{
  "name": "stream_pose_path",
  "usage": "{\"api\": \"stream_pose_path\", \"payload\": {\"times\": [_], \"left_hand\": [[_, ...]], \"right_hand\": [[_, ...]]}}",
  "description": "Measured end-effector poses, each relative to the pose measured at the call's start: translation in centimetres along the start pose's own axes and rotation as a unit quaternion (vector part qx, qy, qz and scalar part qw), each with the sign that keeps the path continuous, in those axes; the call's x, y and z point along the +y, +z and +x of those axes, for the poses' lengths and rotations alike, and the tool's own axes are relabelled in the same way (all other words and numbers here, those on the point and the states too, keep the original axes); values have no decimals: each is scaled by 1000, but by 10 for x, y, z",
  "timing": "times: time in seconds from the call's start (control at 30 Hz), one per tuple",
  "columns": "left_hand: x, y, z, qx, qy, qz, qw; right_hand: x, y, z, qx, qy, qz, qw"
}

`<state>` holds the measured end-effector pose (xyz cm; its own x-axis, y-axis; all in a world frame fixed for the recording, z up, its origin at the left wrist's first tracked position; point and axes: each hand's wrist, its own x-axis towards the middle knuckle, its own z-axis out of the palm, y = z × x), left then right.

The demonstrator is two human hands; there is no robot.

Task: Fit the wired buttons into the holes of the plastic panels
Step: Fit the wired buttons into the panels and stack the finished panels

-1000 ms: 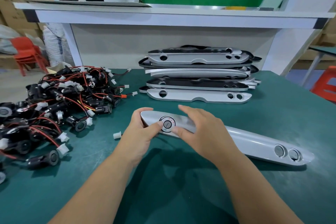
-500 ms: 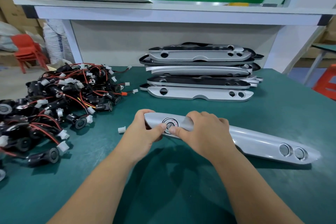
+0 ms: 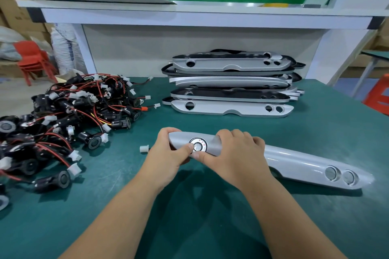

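A long silver plastic panel (image 3: 294, 161) lies across the green table (image 3: 210, 227) in front of me. A round button (image 3: 198, 145) sits in its left hole, and two more buttons (image 3: 339, 174) fill the holes at its right end. My left hand (image 3: 168, 153) grips the panel's left tip, thumb beside the round button. My right hand (image 3: 233, 153) curls over the panel's top edge just right of that button, thumb pressed under it. A heap of black wired buttons (image 3: 63, 120) with red leads lies at the left.
A stack of silver and black panels (image 3: 229, 84) stands at the back, under a white shelf (image 3: 189, 12). A loose white connector (image 3: 144, 148) lies just left of my left hand. Red chairs stand beyond the table edges on both sides.
My right hand's fingers have curled over the panel's top edge, from lying flat on it. Both thumbs have closed in on the round button. The panel has barely moved.
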<state>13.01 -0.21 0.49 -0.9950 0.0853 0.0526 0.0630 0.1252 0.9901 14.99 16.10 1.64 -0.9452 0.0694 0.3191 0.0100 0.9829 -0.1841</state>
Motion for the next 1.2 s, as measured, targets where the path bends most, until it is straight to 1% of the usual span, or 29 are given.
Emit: {"api": "stream_pose_path", "payload": {"times": [0.17, 0.33, 0.7, 0.8, 1.07, 1.2], "left_hand": [[-2, 0, 0, -25, -11, -6, 1000], [0, 2, -2, -24, -4, -11, 1000], [1, 4, -3, -34, -36, -90, 995], [2, 5, -4, -38, -25, -88, 995], [3, 7, -6, -40, -18, -71, 997], [3, 7, -6, -54, -12, -72, 996]], "right_hand": [[3, 2, 0, 0, 2, 4, 1000], [3, 2, 0, 8, 8, 33, 999], [13, -7, 3, -37, -19, 32, 999], [13, -7, 1, -21, -26, 33, 999], [15, -7, 0, -17, -35, 61, 997], [16, -8, 0, -11, -36, 61, 997]]}}
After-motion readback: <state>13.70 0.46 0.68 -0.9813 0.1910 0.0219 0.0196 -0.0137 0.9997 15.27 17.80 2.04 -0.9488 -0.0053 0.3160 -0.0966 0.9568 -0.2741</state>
